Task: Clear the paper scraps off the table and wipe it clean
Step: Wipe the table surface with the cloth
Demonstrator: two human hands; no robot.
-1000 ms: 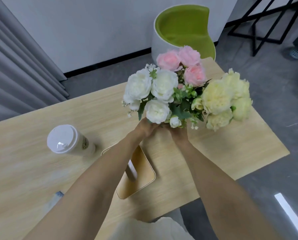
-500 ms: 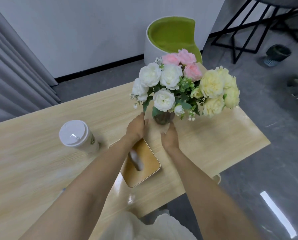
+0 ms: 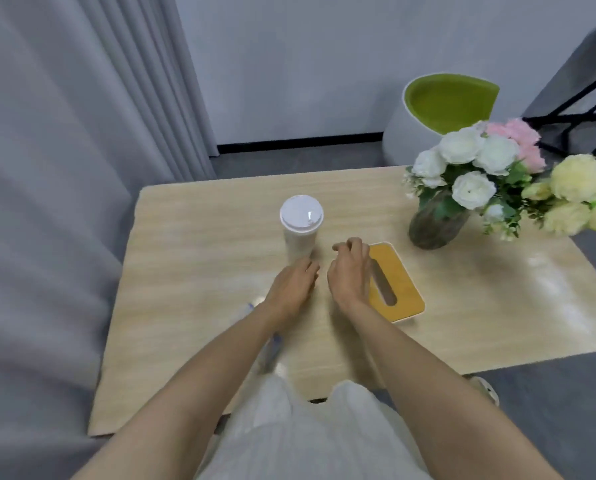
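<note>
Hovering empty, loosely curled and side by side, the left hand (image 3: 291,285) and right hand (image 3: 350,270) should probably grip the cup (image 3: 301,226) just ahead low on its wall, keeping it upright

Table (image 3: 199,306): rectangular, pale wood-grain top, level, with glossy patches toward the right. Tissue box (image 3: 407,292): amber wooden lid with a slot, lying flat near the table's centre.

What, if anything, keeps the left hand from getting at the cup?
Probably nothing, so yes: the left hand lies open on the table right by the cup, with nothing visible between them.
</note>
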